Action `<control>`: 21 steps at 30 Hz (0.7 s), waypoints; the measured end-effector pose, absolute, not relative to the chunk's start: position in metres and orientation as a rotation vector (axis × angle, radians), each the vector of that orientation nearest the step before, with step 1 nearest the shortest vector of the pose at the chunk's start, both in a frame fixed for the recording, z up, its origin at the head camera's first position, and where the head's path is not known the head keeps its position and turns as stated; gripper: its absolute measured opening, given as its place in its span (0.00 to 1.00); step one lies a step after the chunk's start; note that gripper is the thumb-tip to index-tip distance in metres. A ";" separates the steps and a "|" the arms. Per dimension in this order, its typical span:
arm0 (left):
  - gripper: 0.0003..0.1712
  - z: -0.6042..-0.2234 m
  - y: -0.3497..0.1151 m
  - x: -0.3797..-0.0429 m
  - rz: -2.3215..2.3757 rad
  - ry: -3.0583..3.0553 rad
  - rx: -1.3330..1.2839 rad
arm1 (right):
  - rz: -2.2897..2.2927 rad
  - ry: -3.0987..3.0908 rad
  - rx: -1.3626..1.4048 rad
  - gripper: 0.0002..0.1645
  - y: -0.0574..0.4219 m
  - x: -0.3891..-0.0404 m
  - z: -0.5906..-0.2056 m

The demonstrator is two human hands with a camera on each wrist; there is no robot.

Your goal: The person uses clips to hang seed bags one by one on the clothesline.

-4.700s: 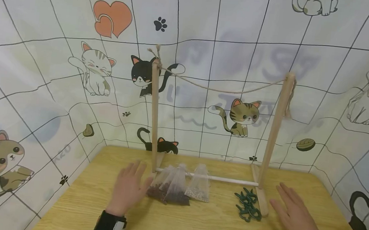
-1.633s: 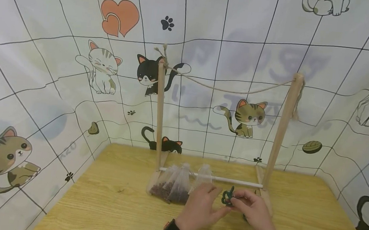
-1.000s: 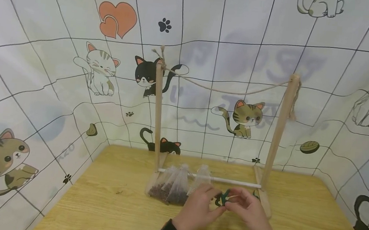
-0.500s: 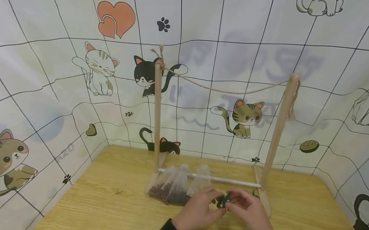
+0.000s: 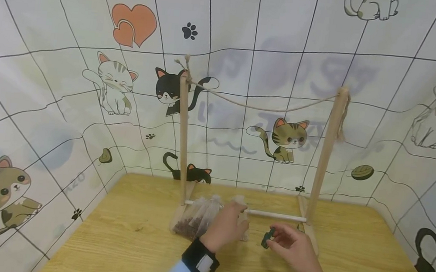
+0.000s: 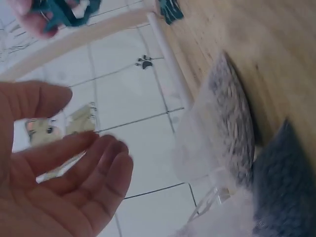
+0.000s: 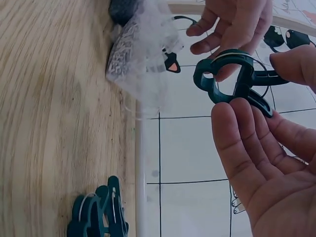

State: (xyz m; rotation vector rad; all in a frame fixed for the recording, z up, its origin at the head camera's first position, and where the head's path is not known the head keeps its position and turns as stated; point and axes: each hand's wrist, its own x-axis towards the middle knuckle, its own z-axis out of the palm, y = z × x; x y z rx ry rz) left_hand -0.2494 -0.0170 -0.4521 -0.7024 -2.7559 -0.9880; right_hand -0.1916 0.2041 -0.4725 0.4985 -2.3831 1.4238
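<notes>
My right hand [image 5: 295, 250] pinches a green spring clip [image 7: 242, 96] between thumb and fingers, above the table. My left hand [image 5: 225, 228] is over the mesh bags, its fingers loosely bent with nothing between them. In the left wrist view, a sheer bag of pale grains [image 6: 232, 113] stands just past those fingers, apart from them. Beside it sits a bag with dark contents [image 6: 284, 182]. From the head view, the left hand hides much of the pale-grain bag. Further green clips [image 7: 101, 215] lie on the table, mostly hidden behind the right hand in the head view.
A wooden frame [image 5: 323, 163] stands behind the bags. A slack rope [image 5: 260, 108] spans its two posts, and a white rod [image 5: 277, 215] joins them low down. The wooden table [image 5: 121, 240] ends at a cat-patterned cloth backdrop [image 5: 236, 32].
One green clip was taken from the pile and held between both hands. Now the left hand has moved off it, forward and left to the bags; the right hand keeps the clip.
</notes>
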 end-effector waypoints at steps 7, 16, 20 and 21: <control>0.22 -0.447 -0.012 -0.286 -0.944 -2.789 -0.531 | 1.344 -2.387 0.549 0.21 0.206 -0.195 -0.475; 0.14 -0.459 -0.008 -0.318 -0.725 -2.987 -0.397 | 1.305 -2.412 0.554 0.20 0.206 -0.195 -0.474; 0.12 -0.469 -0.008 -0.328 -0.822 -3.025 -0.344 | 1.304 -2.445 0.531 0.20 0.206 -0.195 -0.474; 0.11 -0.472 -0.008 -0.330 -0.868 -3.029 -0.323 | 1.304 -2.452 0.526 0.20 0.207 -0.195 -0.474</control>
